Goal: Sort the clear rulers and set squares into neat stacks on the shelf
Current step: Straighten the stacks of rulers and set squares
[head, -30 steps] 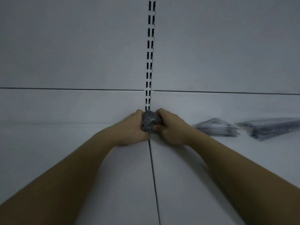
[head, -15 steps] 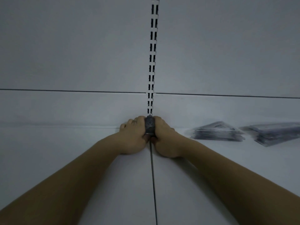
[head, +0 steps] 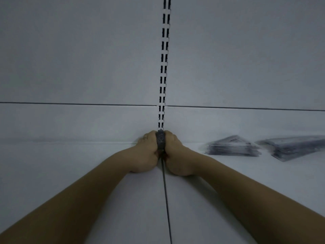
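Grey bundle (head: 161,142) upright, squeezed between left grip (head: 146,153) and right grip (head: 176,153)

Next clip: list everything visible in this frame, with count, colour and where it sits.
bundle: one, clear-grey, on edge at the shelf's back, over the seam
set-square stack: one, clear-grey, flat on the shelf, right of the hands
long stack: one, clear-grey, likely rulers, far right
shelf: one, white, split by a dark seam
slotted upright: one, white with dark slots, centre of back panel
left hand: grips the bundle's left side
right hand: grips its right side
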{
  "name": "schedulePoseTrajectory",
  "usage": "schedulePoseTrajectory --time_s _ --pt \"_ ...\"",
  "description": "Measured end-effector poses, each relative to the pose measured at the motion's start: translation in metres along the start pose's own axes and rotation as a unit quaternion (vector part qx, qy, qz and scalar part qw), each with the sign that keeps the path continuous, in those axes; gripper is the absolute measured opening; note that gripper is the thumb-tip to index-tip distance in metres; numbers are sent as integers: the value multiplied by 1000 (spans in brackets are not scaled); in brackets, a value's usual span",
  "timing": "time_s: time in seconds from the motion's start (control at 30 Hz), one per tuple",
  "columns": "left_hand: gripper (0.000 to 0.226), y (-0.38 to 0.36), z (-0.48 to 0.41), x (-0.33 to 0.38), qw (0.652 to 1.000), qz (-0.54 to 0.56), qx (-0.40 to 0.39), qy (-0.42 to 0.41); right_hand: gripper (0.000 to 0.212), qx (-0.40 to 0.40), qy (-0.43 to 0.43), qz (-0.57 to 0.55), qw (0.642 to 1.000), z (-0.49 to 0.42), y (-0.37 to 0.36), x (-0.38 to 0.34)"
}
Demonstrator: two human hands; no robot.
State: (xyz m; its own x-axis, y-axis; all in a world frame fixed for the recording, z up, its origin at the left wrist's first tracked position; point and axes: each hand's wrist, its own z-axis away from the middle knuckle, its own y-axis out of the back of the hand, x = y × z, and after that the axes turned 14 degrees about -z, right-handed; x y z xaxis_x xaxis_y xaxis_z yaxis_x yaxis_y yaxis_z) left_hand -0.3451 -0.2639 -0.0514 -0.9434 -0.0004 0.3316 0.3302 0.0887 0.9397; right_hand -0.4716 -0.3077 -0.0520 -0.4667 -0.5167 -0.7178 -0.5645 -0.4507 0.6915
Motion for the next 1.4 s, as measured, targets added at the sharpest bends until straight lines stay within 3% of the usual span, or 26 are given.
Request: schedulePoseTrajectory --time_s 0.13,0.27,0.4,0.57,0.73,0.9,1.03,1.1,1.17,1.27,1.4 --pt "55 0 0 -2 1000 1 -16 -2 74 -22 -12 1 1000 -1 3 1" --pt "32 0 1 2 999 -31 29 7 31 46 -2 6 999 1 7 1" --pt "22 8 0 7 996 -86 31 -5 21 58 18 30 998 0 17 0" --pt "19 22 0 4 999 28 11 -11 16 40 24 -7 999 6 37 -7" --pt "21 28 2 -3 992 124 -1 -1 23 20 28 -47 998 15 42 -15" --pt "20 30 1 -2 985 175 -9 -1 13 21 3 -92 996 19 49 -17" --pt "22 27 6 9 996 69 28 -43 22 23 -25 -121 992 21 53 -15" --pt "44 25 11 14 992 80 30 -95 23 17 -38 -137 990 22 56 -14" --pt "61 25 13 16 994 52 17 -97 23 6 -44 -147 988 23 59 -13" --pt "34 23 13 17 996 -66 21 -50 23 -19 -63 -148 987 22 61 -10" --pt "26 22 14 21 993 -111 -20 -36 20 -69 -94 -124 985 25 62 -13"
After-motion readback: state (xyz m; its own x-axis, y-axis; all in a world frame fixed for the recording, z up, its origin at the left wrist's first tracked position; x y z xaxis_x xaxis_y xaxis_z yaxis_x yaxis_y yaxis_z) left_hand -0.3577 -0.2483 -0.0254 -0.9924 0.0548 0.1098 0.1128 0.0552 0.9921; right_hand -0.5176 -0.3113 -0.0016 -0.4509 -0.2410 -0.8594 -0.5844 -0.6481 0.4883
